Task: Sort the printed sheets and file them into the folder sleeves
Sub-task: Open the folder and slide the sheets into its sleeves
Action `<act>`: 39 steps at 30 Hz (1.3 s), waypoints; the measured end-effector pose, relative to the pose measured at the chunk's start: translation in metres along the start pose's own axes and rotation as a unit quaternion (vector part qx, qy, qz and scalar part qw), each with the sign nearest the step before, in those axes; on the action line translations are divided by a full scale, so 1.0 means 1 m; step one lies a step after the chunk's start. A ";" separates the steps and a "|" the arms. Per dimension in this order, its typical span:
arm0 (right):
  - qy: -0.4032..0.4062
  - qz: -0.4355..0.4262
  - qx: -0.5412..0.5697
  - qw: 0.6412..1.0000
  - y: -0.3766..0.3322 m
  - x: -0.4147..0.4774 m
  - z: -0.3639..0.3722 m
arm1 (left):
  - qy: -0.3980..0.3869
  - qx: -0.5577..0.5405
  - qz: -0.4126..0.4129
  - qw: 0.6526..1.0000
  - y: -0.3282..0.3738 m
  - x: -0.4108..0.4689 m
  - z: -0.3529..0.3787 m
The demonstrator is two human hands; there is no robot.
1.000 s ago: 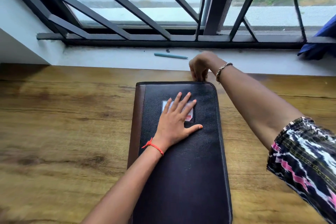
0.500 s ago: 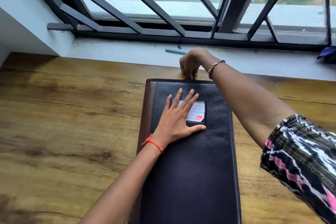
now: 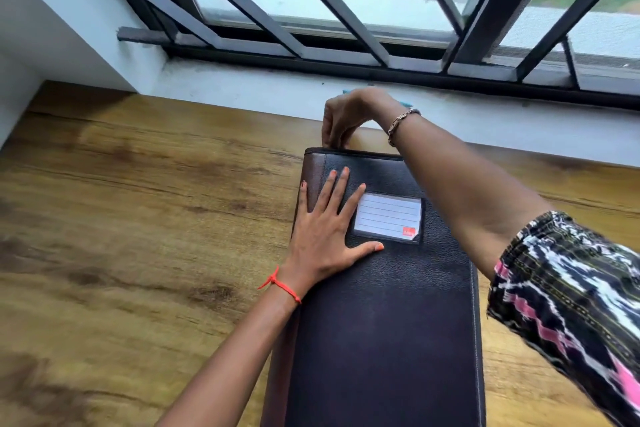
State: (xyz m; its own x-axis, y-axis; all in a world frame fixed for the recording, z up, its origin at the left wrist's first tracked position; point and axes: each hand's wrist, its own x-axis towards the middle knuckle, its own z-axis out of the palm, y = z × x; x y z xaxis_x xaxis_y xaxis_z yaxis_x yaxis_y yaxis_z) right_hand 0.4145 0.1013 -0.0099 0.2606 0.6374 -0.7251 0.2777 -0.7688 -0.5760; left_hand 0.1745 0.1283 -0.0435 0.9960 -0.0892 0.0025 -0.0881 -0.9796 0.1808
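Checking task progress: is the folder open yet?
No, the folder lies closed, with the left hand flat on its cover.

Left hand (image 3: 322, 236) slid left off label (image 3: 388, 217), now fully exposed; little finger on brown spine (image 3: 311, 166). Right hand (image 3: 346, 118) moved left along folder (image 3: 381, 322) top edge toward spine corner, hiding most of pen (image 3: 408, 103).

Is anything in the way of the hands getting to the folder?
No, nothing visible. The left hand lies flat on the folder, and the right hand pinches its far edge.
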 end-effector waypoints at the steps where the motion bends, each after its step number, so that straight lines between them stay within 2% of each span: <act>1: -0.004 -0.007 0.010 1.000 -0.004 0.004 0.001 | 0.003 0.002 0.001 1.000 0.000 0.000 0.001; 8: -0.059 -0.001 0.040 0.997 -0.017 0.012 0.001 | 0.021 0.013 0.010 1.000 -0.001 0.000 0.005; 16: 0.002 0.013 0.064 0.998 -0.020 0.010 0.007 | 0.017 0.014 0.010 1.000 -0.001 0.000 0.008; 19: 0.077 0.011 0.097 0.992 -0.014 -0.002 0.018 | 0.011 0.016 0.006 1.000 -0.001 0.001 0.009; 21: 0.173 -0.003 0.138 0.975 -0.010 -0.015 0.033 | 0.003 0.017 0.005 1.000 -0.001 0.001 0.009; 23: 0.290 -0.036 0.178 0.940 -0.007 -0.031 0.052 | -0.008 0.018 0.001 1.000 0.000 0.001 0.007; 25: 0.417 -0.061 0.140 0.896 -0.005 -0.052 0.073 | -0.017 0.019 -0.002 1.000 0.002 0.000 0.005; 27: 0.506 -0.058 0.100 0.854 -0.001 -0.077 0.097 | -0.033 0.023 -0.007 0.999 0.005 -0.003 0.002; 30: 0.557 -0.028 0.056 0.828 0.012 -0.107 0.142 | -0.047 0.022 -0.022 0.998 0.012 -0.017 -0.001; 36: 0.575 0.051 -0.004 0.817 0.028 -0.143 0.253 | -0.009 0.018 -0.009 1.000 0.036 -0.079 -0.002; 39: 0.559 0.097 -0.049 0.822 0.033 -0.156 0.296 | -0.003 0.014 -0.012 1.000 0.046 -0.109 0.003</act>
State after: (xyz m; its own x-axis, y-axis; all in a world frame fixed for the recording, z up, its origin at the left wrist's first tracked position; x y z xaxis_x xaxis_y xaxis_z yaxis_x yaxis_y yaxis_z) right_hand 0.1096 -0.0386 -0.0279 0.9804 0.1944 0.0314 0.1895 -0.8882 -0.4185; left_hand 0.0618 0.0922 -0.0385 0.9977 -0.0667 -0.0072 -0.0648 -0.9860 0.1539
